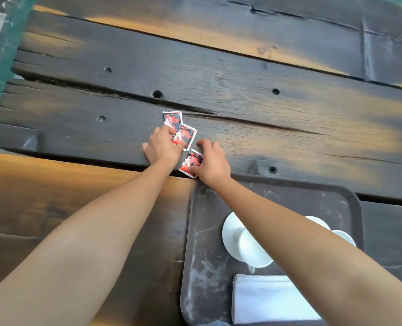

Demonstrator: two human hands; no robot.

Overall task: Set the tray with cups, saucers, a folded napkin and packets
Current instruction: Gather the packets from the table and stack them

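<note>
Tray (204,243) sits on the plank table (242,74), already carrying the napkin (266,300) at its near edge and two saucers (229,234) with cups (251,250) in its middle. The three packets (186,136) are not on it: they lie on the table in a loose overlapping row that runs away from the tray's far left corner. The near packet (191,161) almost touches that corner, the far packet (171,118) is the one farthest from the tray, and the mid packet lies between them. The left hand (162,147) has its fingers curled down on the mid packet and appears to pinch it. The right hand (213,161) arches over the near packet, thumb on its near edge, and seems to grip it. The far packet is touched by neither hand. The main risk, as I judge it, is the dark gap between planks just beyond the tray's far edge. The near packet's corner lies right over it, and a flat, slick packet dragged rather than lifted could slide in. The mid packet overlaps the far one, so lifting it could flick the far one farther from the tray. The right forearm also crosses above the cups, so a low pull back could knock one off its saucer.
</note>
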